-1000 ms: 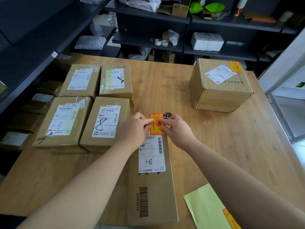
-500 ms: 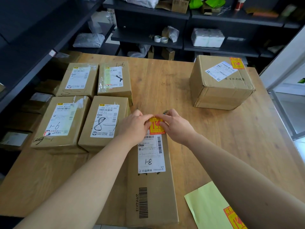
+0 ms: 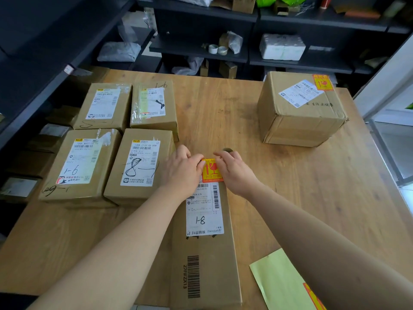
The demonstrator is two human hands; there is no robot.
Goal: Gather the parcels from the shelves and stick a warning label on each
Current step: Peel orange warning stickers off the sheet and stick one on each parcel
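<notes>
**Q:** Head view. Edges, room?
**A:** The long parcel is in front of me on the table. Its near end is at the near edge, its far end mid-table. Four smaller parcels sit in a block on its left, the closest just beside it. To the right there is open wood. A large box stands well apart, toward the far right corner. The green label sheet lies by the near edge, next to my right forearm. Dark shelves run along the left and far sides.

**Q:** Parcel's axis?
**A:** The long axis points straight away from me.

**Q:** Label?
**A:** The warning label lies at the parcel's far end, overlapping the far edge of the white shipping slip. Its print is upright to me.

**Q:** Hands?
**A:** My left hand pinches the label's far-left corner and my right hand the far-right one. Fingers are curled and both grips are narrow.
</notes>
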